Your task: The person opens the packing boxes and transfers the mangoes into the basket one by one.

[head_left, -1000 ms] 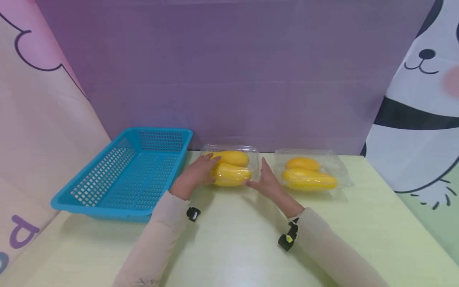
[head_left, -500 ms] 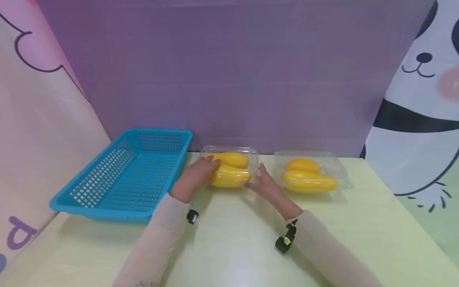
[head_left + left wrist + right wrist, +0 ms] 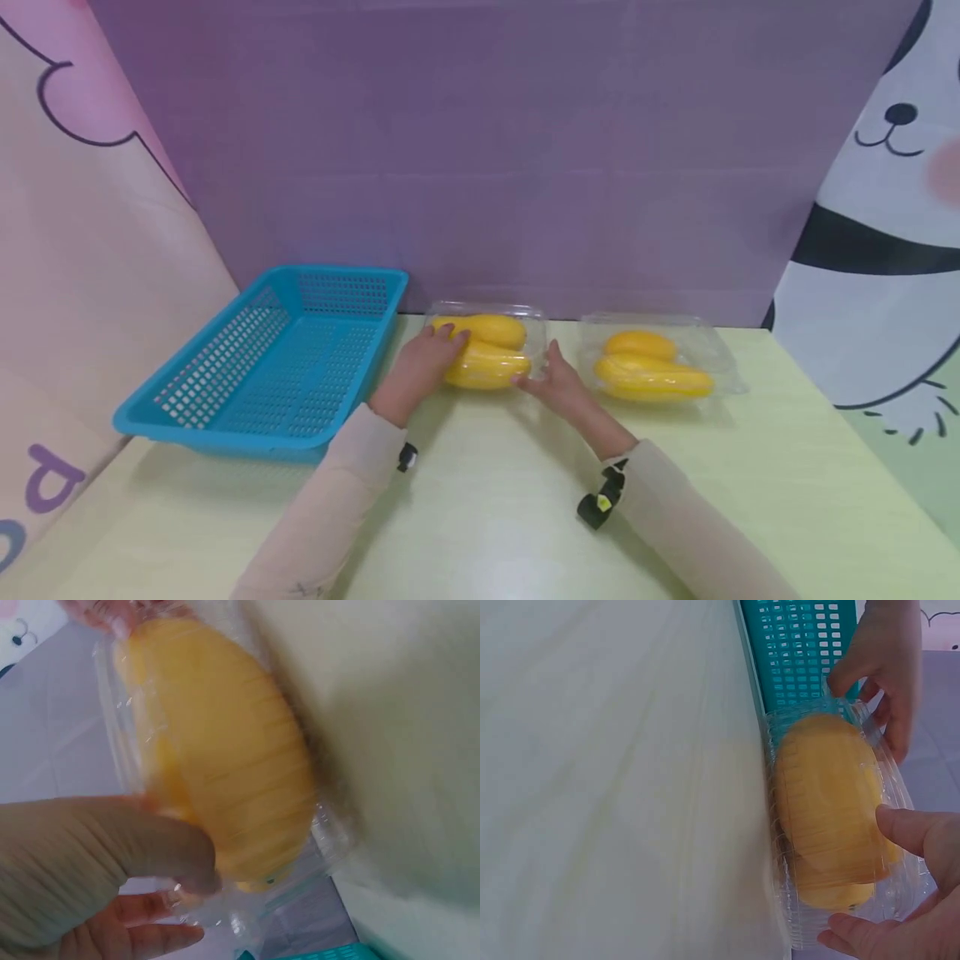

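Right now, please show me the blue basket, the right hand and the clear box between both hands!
Blue basket (image 3: 300, 375): head view, on its bottom.
Right hand (image 3: 562, 389): head view, back of the hand.
Clear box (image 3: 491, 308): head view, on its far rim.

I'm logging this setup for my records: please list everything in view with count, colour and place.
table: one, pale yellow-green, across the foreground
basket: one, blue, on the table's left side
held box: one, clear, right of the basket
other box: one, clear, right of the held box
fruit-like pieces: four visible, yellow, two in each box
back cloth: one, purple, behind the table
printed side cloths: two, multicoloured, at left and right
wrist devices: two, black, one at each wrist
sleeves: two, beige, on the forearms
left grip: one, bare, on the held box's left end
right grip: one, bare, on its right end
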A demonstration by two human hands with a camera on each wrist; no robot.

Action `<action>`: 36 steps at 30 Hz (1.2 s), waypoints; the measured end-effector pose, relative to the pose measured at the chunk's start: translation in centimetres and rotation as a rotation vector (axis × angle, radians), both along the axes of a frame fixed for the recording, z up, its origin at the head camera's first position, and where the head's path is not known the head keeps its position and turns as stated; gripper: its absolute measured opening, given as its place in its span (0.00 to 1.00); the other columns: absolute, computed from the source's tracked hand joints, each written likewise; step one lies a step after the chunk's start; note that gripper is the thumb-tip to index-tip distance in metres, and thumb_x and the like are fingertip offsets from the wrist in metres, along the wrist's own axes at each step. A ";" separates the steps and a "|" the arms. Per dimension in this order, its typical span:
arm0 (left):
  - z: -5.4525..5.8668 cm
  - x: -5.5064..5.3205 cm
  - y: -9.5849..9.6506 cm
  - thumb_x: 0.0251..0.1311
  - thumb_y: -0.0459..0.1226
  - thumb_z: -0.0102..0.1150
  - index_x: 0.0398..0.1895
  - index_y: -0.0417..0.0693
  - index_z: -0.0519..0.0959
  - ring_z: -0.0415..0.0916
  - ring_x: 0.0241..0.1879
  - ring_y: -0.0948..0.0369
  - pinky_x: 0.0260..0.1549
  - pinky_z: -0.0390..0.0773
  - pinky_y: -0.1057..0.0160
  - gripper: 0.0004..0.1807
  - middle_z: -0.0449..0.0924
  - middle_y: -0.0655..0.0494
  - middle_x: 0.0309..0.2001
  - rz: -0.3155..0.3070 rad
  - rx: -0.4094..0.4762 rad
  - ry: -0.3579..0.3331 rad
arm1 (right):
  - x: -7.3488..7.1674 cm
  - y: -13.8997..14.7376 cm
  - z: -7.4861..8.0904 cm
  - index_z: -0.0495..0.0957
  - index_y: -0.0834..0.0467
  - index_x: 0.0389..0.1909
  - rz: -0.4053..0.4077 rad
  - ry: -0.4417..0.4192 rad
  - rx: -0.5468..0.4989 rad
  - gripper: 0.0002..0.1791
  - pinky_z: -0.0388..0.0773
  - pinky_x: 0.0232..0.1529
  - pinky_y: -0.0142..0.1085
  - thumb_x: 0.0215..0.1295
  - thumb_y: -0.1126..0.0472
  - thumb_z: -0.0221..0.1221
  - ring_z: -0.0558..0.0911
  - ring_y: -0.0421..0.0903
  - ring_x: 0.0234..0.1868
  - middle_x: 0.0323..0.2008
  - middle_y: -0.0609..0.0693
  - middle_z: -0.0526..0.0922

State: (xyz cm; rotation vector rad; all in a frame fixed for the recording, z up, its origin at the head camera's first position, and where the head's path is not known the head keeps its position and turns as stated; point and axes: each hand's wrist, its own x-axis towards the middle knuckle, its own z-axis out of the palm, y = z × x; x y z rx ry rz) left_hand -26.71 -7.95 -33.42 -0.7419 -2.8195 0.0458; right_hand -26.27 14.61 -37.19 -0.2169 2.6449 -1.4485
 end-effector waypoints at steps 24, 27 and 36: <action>0.1 0.2 0.6 0.63 0.24 0.46 0.64 0.42 0.68 0.70 0.52 0.35 0.47 0.75 0.42 0.24 0.70 0.33 0.57 -0.014 -0.064 0.035 | 0.3 0.1 0.5 0.35 0.75 0.69 0.002 0.053 0.078 0.51 0.58 0.66 0.51 0.63 0.52 0.58 0.62 0.66 0.65 0.66 0.72 0.56; 0.0 0.2 0.7 0.63 0.24 0.47 0.64 0.43 0.67 0.70 0.52 0.35 0.48 0.75 0.42 0.25 0.71 0.33 0.57 -0.013 -0.071 0.035 | 0.3 0.2 0.4 0.36 0.74 0.70 -0.003 0.038 0.065 0.51 0.60 0.65 0.52 0.63 0.53 0.58 0.64 0.66 0.64 0.66 0.72 0.57; -0.3 0.2 0.5 0.61 0.22 0.49 0.64 0.45 0.68 0.70 0.53 0.34 0.48 0.74 0.40 0.27 0.72 0.35 0.57 0.003 -0.049 0.046 | 0.1 0.0 0.1 0.34 0.71 0.71 0.007 -0.012 0.018 0.49 0.60 0.65 0.52 0.65 0.54 0.56 0.63 0.66 0.65 0.68 0.70 0.54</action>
